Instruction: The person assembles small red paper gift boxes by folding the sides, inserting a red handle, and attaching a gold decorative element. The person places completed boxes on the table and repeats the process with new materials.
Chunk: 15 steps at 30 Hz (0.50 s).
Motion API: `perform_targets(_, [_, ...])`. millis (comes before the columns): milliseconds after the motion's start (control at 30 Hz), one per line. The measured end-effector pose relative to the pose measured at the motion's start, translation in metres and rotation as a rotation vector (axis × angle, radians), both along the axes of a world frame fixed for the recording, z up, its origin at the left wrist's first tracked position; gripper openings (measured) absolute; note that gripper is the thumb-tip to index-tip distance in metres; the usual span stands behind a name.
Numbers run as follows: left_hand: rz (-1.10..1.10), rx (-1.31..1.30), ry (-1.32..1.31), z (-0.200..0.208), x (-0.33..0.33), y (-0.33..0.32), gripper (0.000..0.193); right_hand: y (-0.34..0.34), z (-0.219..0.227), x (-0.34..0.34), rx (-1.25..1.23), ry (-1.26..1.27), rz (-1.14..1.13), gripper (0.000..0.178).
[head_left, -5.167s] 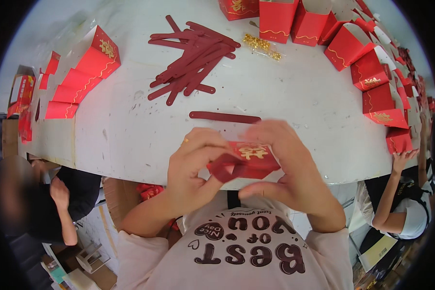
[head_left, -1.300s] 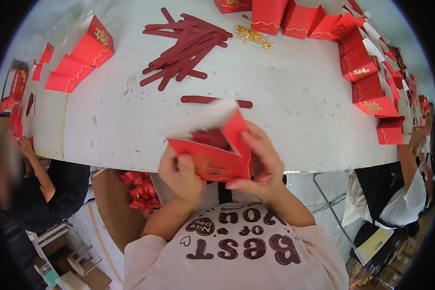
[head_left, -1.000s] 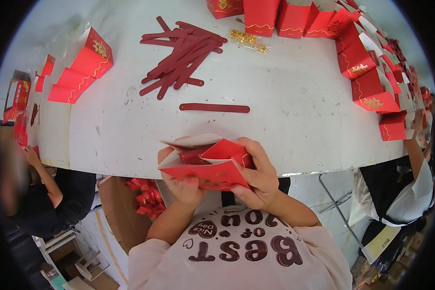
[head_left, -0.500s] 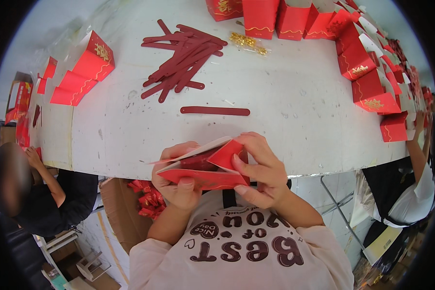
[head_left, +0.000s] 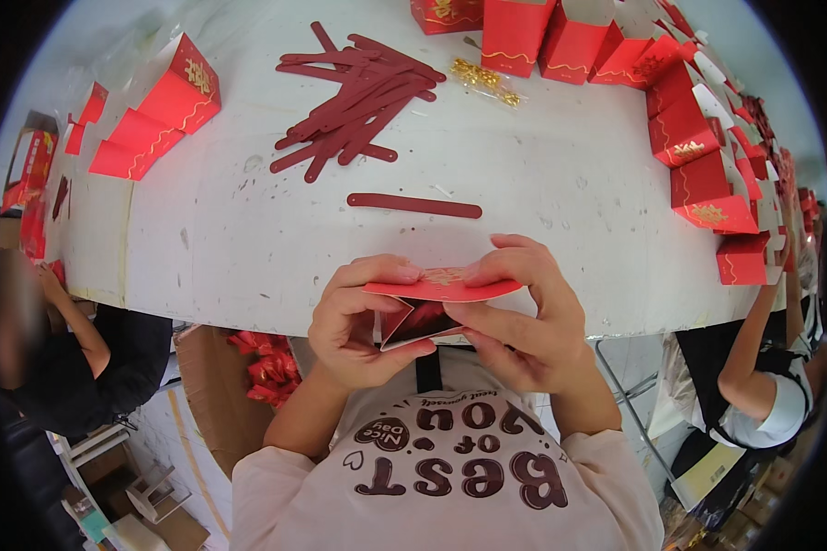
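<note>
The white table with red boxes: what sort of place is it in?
Probably a workshop: the white table holds rows of matching red boxes and a pile of dark red strips.

The left hand (head_left: 351, 321) and right hand (head_left: 535, 317) cover the ends of the red box (head_left: 446, 287), its depths too dark to read. Upper maroon strips (head_left: 368, 101) hide lower ones. The top edge crops the farthest red cartons (head_left: 446, 13). At left, a co-worker's head (head_left: 14, 308) is blurred.
</note>
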<state>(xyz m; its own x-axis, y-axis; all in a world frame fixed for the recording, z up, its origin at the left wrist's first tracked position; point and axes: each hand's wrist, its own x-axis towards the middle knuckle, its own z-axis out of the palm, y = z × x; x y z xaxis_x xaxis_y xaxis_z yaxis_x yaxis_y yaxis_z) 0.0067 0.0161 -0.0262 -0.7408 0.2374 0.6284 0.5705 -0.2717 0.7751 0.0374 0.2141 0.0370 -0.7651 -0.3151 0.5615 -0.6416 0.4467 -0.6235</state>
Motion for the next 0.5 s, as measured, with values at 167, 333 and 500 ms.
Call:
perform_targets(167, [0.015, -0.047, 0.072, 0.004, 0.0, 0.002, 0.046, -0.011, 0.047, 0.003, 0.458, -0.06, -0.166, 0.028])
perform_targets(333, [0.007, -0.099, 0.126, -0.001, 0.001, -0.003, 0.044, -0.018, 0.056, -0.004, 0.588, -0.164, -0.099, 0.033])
perform_targets(500, [0.071, -0.044, 0.057, 0.006, 0.004, 0.003, 0.038, -0.015, 0.036, -0.009, 0.469, 0.057, -0.071, 0.028])
